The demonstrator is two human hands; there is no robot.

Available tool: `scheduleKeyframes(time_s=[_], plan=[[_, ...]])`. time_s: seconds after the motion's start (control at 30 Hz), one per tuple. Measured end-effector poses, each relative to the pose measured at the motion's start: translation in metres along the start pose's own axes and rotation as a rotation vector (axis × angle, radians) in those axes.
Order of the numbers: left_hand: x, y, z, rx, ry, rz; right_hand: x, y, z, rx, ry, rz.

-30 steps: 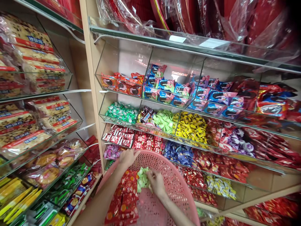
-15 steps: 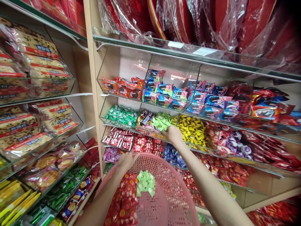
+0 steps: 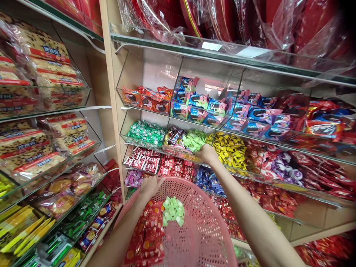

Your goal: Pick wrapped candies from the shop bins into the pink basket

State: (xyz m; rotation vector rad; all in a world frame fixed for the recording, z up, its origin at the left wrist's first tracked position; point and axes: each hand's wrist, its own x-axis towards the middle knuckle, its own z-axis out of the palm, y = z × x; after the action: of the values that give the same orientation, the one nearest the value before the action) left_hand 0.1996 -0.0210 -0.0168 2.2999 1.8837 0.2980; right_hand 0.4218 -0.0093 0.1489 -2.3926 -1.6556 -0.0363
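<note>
Reaching up in the head view, your right hand (image 3: 208,154) is at the green sweets (image 3: 193,140) behind the glass shelf front (image 3: 178,152); a second ago it was down in the pink basket (image 3: 197,226), so the work sits at the shelf now. (Its fingertips are hidden, so I cannot tell how spread they are or whether they hold anything.) Your left hand (image 3: 150,186) stays curled over the basket's rim. Inside, loose green pieces (image 3: 174,210) lie beside red packets (image 3: 147,237).
</note>
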Motion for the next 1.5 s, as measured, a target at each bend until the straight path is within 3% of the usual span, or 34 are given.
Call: scheduleKeyframes(time_s=[0.13,0.23,0.3,0.37,0.47,0.57,0.63,0.7,0.77,0.93,1.03,1.1,1.3,1.4,1.5], plan=[[0.001,0.000,-0.001,0.005,-0.014,0.000,-0.011,0.008,-0.009,0.085,0.112,-0.056],[0.001,0.001,-0.002,0.009,-0.030,-0.014,-0.029,0.017,-0.021,0.250,0.208,-0.188],[0.002,0.002,-0.002,0.006,-0.040,-0.020,-0.046,0.022,-0.024,0.451,0.205,-0.297],[0.002,0.002,-0.002,0.004,-0.046,-0.020,-0.065,0.024,-0.013,0.677,0.105,-0.377],[0.003,0.003,-0.001,-0.001,-0.049,-0.018,-0.091,0.022,0.036,0.903,-0.168,-0.383],[0.003,0.004,-0.001,-0.009,-0.047,-0.012,-0.107,0.018,0.109,0.963,-0.448,-0.262],[0.003,0.004,0.000,-0.007,-0.043,-0.009,-0.112,0.016,0.155,0.930,-0.560,-0.180],[0.003,0.002,0.000,-0.003,-0.037,-0.011,-0.114,0.015,0.189,0.901,-0.576,-0.167],[0.003,0.001,0.000,-0.003,-0.038,-0.018,-0.116,0.015,0.209,0.873,-0.565,-0.167],[0.002,-0.003,-0.002,-0.003,-0.046,-0.037,-0.117,0.016,0.227,0.769,-0.443,-0.126],[0.002,-0.005,-0.002,0.000,-0.027,-0.034,-0.114,0.016,0.218,0.706,-0.292,-0.096],[0.002,-0.006,0.000,0.007,-0.010,-0.031,-0.110,0.015,0.199,0.663,-0.189,-0.136],[0.003,-0.010,0.003,-0.008,-0.024,-0.045,-0.089,0.020,0.090,0.615,0.092,-0.375],[0.003,-0.010,0.002,-0.008,-0.034,-0.049,-0.070,0.027,0.039,0.465,0.226,-0.317],[0.004,-0.010,0.000,-0.008,-0.033,-0.048,-0.048,0.029,0.010,0.186,0.303,-0.194]])
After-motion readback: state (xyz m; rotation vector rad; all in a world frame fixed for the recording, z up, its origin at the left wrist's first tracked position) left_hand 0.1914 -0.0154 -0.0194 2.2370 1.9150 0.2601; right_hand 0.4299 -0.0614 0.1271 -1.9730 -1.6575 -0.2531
